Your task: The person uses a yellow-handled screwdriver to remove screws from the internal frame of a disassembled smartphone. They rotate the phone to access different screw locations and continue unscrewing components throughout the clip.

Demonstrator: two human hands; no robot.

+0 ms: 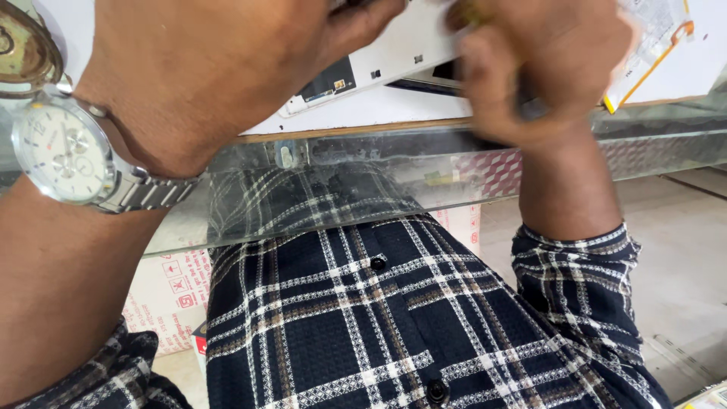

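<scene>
Near: dark plaid shirt (394, 318) fills the lower frame; cardboard box (170, 291) sits under the glass counter edge (363, 189).

Mid: wristwatch (64, 151) on the left wrist.

Far: left hand (204, 68) clamps the left end of a white device panel (394, 53), fingers curled over it. Right hand (545, 68) is blurred, closed at the panel's right end; what it pinches I cannot tell.

Risk, judged: the panel lies close to the counter edge, so a slip could drop it or scratch the glass. A clear packet (651, 45) crowds the far right.
</scene>
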